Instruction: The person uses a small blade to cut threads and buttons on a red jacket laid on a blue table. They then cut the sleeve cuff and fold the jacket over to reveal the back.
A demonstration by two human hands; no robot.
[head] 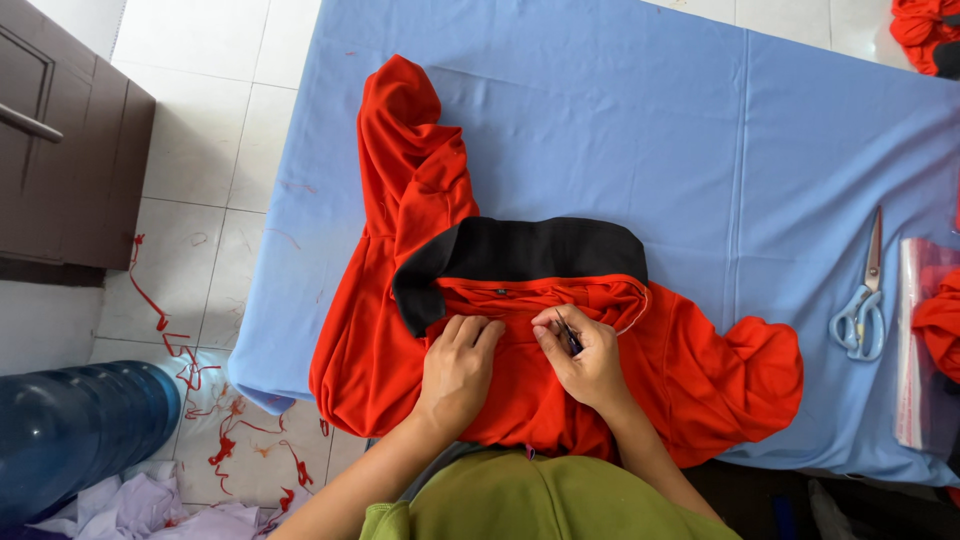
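My left hand (458,362) presses the red shirt (520,370) flat on the blue table cloth (700,130). My right hand (588,358) pinches a small dark tool (571,338) below the black collar (520,250). I think I'm picking threads; next needs careful little snips.

**Red shirt with black collar, small dark tool**

I see a red shirt (470,330) spread crumpled on the blue cloth, its black collar (520,250) turned up toward the far side — one sleeve bunched upward at the left, the other heaped at the right. A small dark tool (570,338) — too small to identify — rests just below the collar.
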